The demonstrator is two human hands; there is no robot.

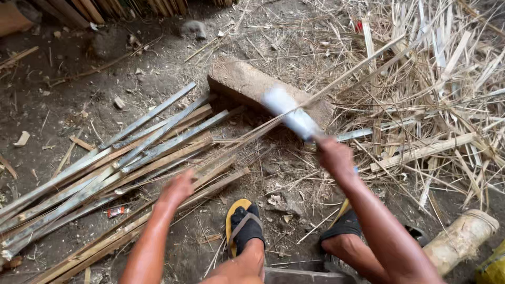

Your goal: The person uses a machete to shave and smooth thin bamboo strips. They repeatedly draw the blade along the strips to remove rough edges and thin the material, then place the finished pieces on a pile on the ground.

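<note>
One person's two hands are in view, above two feet in black-strapped sandals, the left sandal (243, 221) with a yellow sole. The right hand (335, 156) is closed around the handle of one broad knife; the blade (288, 111) is blurred pale and runs from the hand up and to the left, its tip over one block of wood (236, 81) lying on the dirt floor (79, 68). The left hand (178, 188) grips the near end of one long thin bamboo strip (363, 66); its fingers are curled and motion-blurred, so how tightly they close cannot be told. The strip's long axis runs diagonally, from the left hand at lower left, across the blade, up to the upper right, where its far end points into the heap of split offcuts (447, 89). The blade meets the strip near the block. To the left, a loose bundle of bamboo slats (131, 152), roughly a dozen though the overlapping ones cannot be counted exactly, lies on the floor in about the same diagonal direction. One thick bamboo section (463, 236) lies at lower right, just beside the right forearm.
</note>
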